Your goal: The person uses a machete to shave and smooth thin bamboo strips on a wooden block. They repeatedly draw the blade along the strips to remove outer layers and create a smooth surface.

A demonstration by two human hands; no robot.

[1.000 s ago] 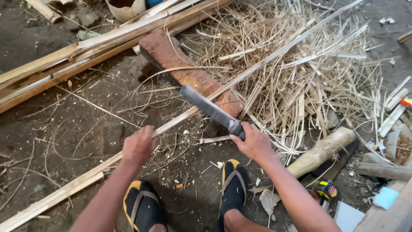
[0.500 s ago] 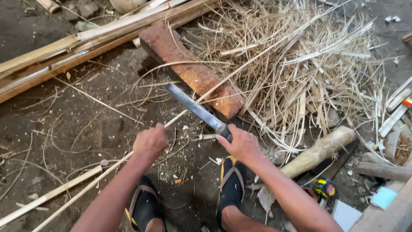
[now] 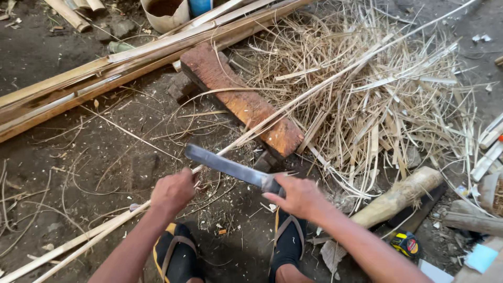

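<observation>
An outdoor bamboo-working yard: dirt ground [image 3: 78,136], split bamboo strips [image 3: 131,68], shavings [image 3: 377,99].

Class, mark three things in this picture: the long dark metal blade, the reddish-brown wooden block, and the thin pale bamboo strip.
long dark metal blade [image 3: 222,164], head view, middle of its flat.
reddish-brown wooden block [image 3: 242,98], head view, top face.
thin pale bamboo strip [image 3: 99,235], head view, stretch below the left hand [image 3: 173,191].

My one head-worn camera looks steeply down and forward, fairly close, over my left hand [image 3: 173,191], right hand [image 3: 298,196] and, probably, sandalled feet.
</observation>
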